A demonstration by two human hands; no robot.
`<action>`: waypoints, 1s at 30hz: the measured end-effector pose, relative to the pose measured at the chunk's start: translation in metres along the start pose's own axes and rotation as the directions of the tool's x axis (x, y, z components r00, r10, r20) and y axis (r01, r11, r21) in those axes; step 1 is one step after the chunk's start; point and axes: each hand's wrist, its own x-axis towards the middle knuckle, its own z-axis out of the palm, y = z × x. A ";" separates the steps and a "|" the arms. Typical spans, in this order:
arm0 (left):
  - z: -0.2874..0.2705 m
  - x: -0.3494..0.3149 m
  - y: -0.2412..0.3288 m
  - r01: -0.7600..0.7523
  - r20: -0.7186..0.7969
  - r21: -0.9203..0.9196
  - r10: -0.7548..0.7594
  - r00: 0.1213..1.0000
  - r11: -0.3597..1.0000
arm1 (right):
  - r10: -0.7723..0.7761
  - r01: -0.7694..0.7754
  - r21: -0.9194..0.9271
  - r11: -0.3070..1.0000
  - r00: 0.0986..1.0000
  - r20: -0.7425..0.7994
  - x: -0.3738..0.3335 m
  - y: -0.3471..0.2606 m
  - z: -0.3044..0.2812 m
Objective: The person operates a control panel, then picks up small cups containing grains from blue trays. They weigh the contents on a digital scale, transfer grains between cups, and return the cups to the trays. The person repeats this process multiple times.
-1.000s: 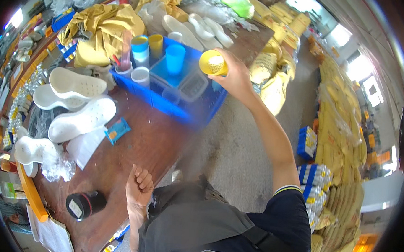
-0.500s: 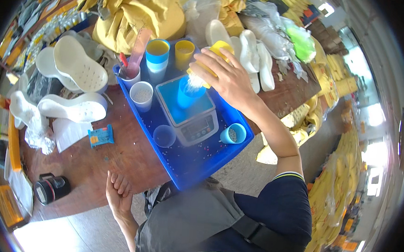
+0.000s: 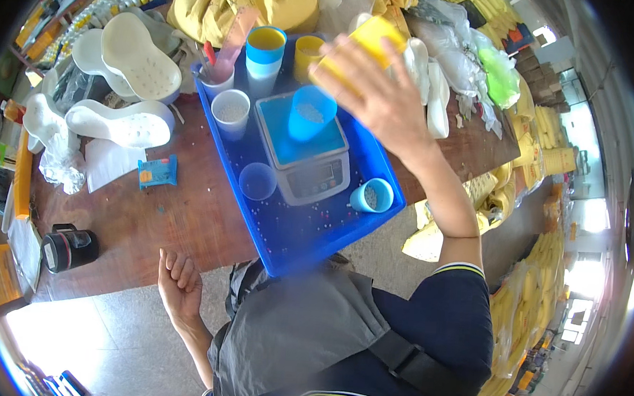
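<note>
My right hand [image 3: 383, 101], blurred by motion, is wrapped round a yellow cup [image 3: 377, 40] above the far right part of a blue tray [image 3: 285, 257]. Below and left of it, a blue cup [image 3: 312, 119] holding pale granules stands on the platform of a digital scale [image 3: 313, 182]. White granules fill much of a white cup [image 3: 230, 114] left of the scale. A light blue cup [image 3: 372, 196] with grey granules leans at the tray's right side. Near the table's front edge, my left hand [image 3: 180, 284] is curled closed with nothing visible in it.
Stacked cups [image 3: 265, 55], another yellow cup [image 3: 309, 53], a translucent cup [image 3: 257, 181] and a pen cup [image 3: 216, 81] share the tray. White foam soles [image 3: 139, 59], a blue packet [image 3: 158, 172] and a black mug [image 3: 69, 248] lie leftward. Yellow sacks [image 3: 244, 8] sit behind.
The stream of granules from the yellow cup into the blue cup has stopped. My right hand has raised the yellow cup away to the right. My left hand stays curled.
</note>
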 end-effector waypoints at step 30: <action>-0.045 -0.042 0.006 -0.013 -0.049 -0.017 0.012 0.999 1.000 | 0.047 -0.075 0.884 0.461 0.997 0.060 0.032 -0.218 -0.028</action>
